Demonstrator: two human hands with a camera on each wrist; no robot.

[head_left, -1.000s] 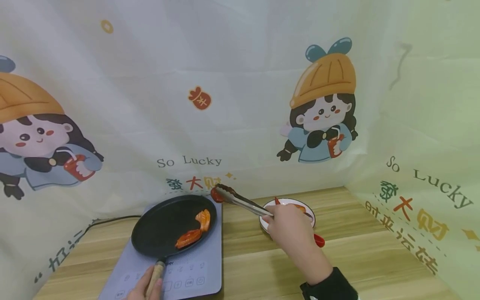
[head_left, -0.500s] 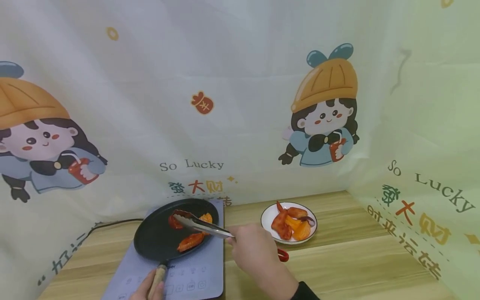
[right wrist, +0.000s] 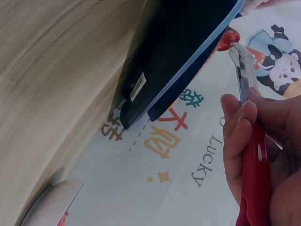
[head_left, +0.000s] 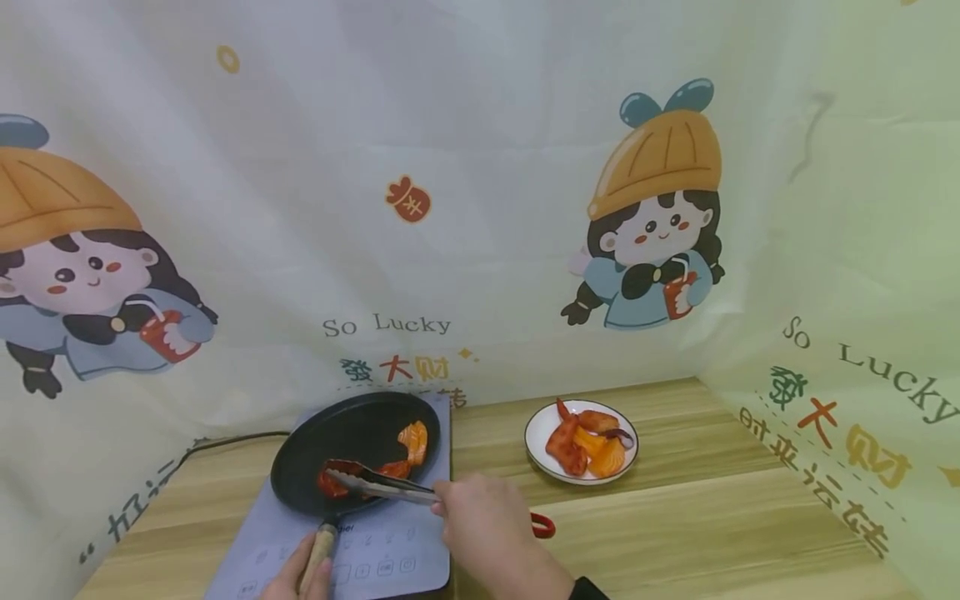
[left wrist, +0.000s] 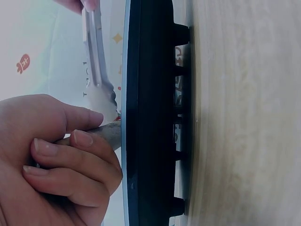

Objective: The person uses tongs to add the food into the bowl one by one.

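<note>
Tongs [head_left: 378, 484] have swung lower across the pan [head_left: 352, 450], their tips now clamping a red piece [head_left: 330, 484] at its seven o'clock. Right hand [head_left: 487, 529] is squeezing them; left hand [head_left: 300, 575] is gripping the pan handle [head_left: 320, 550]. At three o'clock on the table [head_left: 712, 517], a plate [head_left: 581, 442] is holding more pieces.

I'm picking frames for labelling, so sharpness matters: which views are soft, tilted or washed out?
Head view: even light, no glare, pan and plate fairly sharp. Left wrist view: turned sideways, hazy, left hand soft, tongs pale. Right wrist view: tilted, right hand blurred up close, table grain smeared.
</note>
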